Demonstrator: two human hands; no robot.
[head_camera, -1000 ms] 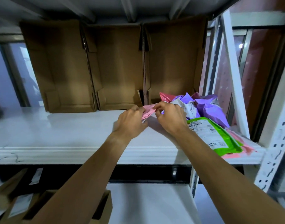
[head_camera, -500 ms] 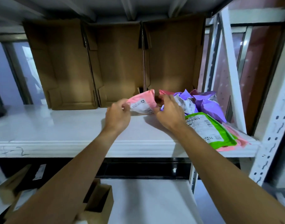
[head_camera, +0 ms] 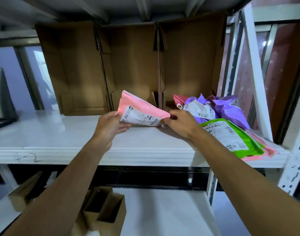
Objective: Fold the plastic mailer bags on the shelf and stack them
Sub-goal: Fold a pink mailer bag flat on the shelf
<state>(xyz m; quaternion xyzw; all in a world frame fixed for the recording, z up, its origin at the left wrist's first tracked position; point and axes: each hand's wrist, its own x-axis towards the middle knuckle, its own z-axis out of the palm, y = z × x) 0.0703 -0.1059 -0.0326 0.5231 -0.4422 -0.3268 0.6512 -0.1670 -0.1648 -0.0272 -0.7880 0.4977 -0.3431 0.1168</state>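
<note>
While you hold the pink mailer bag point(head_camera: 142, 108) up w/ both hands, it hangs tilted over the middle of the shelf point(head_camera: 52, 133), label side facing you, one corner pointing up-left. Left hand point(head_camera: 110, 128): grip closed on the bag's lower-left edge, thumb on front, fingers underneath. Right hand point(head_camera: 180, 123): grip pinches the bag's right corner. Can't tell if the bag's bottom edge touches the shelf. Just right of your right hand lies the pile: crumpled purple bags point(head_camera: 229, 108) at the back, green bag point(head_camera: 231, 137) lying on flat pink bags point(head_camera: 268, 150) at the shelf's front-right. Three cardboard boxes point(head_camera: 81, 68) stand along the back, open sides toward you.
</note>
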